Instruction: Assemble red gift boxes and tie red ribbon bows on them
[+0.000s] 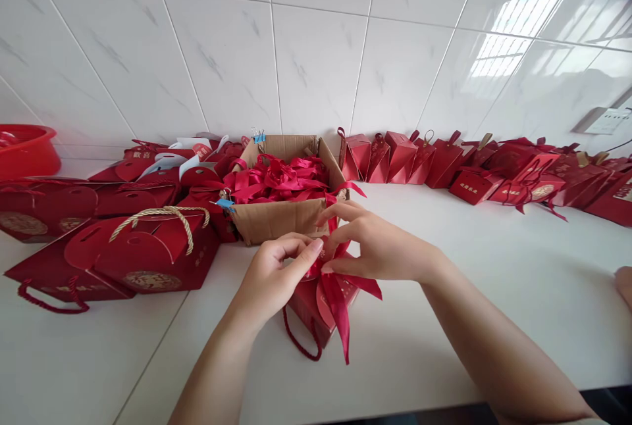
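Note:
A small red gift box [316, 313] with a dark red rope handle [302, 345] stands on the white table in front of me. At its top, my left hand [279, 277] pinches the closed flaps between thumb and fingers. A glossy red ribbon [336, 306] crosses the top of the box, its pointed tails hanging down the front and out to the right. My right hand [380, 244] reaches in from the right, thumb and bent fingers around the ribbon. The fingertips partly hide where the ribbon passes through the top.
Behind my hands, an open cardboard box [276, 221] holds many loose red ribbons [281, 178]. Larger red gift boxes [148, 254] crowd the left, near a red basin [24, 152]. Several small red boxes [405, 158] line the tiled wall at right. Part of another person's hand [625, 283] shows at the right edge.

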Demonstrator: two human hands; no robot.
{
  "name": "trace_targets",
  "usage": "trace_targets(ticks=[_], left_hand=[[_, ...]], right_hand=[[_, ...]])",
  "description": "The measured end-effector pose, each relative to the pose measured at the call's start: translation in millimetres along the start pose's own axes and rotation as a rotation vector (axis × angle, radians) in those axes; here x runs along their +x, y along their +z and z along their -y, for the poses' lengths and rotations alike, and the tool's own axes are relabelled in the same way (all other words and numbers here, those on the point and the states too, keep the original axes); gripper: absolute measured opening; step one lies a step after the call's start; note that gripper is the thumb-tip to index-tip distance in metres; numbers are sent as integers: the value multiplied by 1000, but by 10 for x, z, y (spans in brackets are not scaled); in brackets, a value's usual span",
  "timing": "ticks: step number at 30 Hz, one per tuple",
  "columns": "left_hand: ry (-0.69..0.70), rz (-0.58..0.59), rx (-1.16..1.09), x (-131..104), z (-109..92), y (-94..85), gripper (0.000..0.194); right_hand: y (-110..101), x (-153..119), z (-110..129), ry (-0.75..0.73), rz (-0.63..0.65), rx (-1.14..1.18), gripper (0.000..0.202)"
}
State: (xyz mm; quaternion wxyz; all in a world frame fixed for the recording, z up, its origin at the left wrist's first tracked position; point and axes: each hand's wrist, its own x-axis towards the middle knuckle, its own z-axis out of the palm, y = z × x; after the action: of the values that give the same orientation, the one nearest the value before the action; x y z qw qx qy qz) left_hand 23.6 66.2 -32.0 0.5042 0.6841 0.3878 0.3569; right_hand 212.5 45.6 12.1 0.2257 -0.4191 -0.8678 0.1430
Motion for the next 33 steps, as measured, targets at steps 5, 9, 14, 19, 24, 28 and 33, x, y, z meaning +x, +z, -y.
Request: trace_targets(ticks=[5,9,14,19,24,28,33], left_hand=[[-31,55,-67,-5,-22,-16,37],[-39,42,-61,5,-3,-6,36],[-10,-41,34,31,47,7,35],[2,-74,168,38,82,-19,31],[56,-98,268,50,102,-36,34],[82,-122,324,54,104,-40,32],[51,-96,321,41,109,-41,34]], right_hand=[[118,61,15,-9,-35,-71,16],[131,55,2,-60,-44,-111,16],[103,33,-5,-92,14,-165,13],[76,29,-10,-80,84,-195,14],[51,21,-6,-94,116,-177,15],[40,13,-4,-78,116,-182,15],[45,9,-24,-69,136,-185,15]])
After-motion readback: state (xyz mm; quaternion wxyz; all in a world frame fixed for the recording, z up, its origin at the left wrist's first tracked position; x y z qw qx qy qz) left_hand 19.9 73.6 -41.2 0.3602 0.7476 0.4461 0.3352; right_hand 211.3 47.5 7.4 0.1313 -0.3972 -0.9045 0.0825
